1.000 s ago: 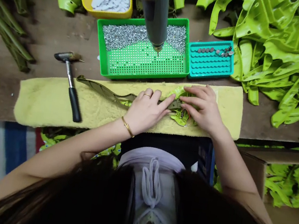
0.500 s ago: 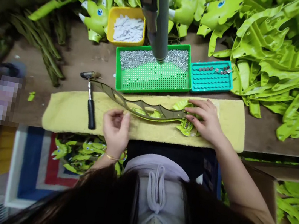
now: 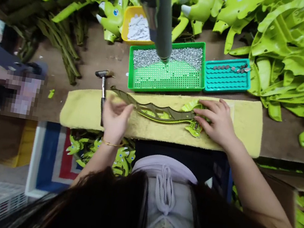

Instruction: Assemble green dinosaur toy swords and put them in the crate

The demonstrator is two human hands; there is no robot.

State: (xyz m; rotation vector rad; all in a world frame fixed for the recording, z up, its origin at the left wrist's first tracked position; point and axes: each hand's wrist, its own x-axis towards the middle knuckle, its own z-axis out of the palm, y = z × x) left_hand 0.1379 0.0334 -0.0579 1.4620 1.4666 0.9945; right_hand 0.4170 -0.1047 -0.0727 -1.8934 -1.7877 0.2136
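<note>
On the folded yellow cloth (image 3: 82, 110) lies a long curved plastic toy part (image 3: 166, 114), an olive strip with openings over a bright green shell. My right hand (image 3: 217, 121) holds its right end, with the fingers laid over the strip and green pieces beneath. My left hand (image 3: 114, 119) hovers by the strip's left end, thumb and fingers apart and a little blurred. It partly covers the black handle of a hammer (image 3: 104, 86), which stretches across the cloth's upper edge. I see nothing held in that hand.
Behind the cloth are a green tray (image 3: 162, 86) of small metal screws, a teal tray (image 3: 227, 82) with round pieces and a yellow bin (image 3: 125, 28) of white parts. A grey power screwdriver (image 3: 163, 34) hangs above. Green toy shells (image 3: 292, 75) pile at right, olive strips (image 3: 60, 48) at left.
My left hand has moved left along the strip to the hammer handle, its fingers loosening from a curl. My right hand stays on the toy part. The whole view has shifted slightly.
</note>
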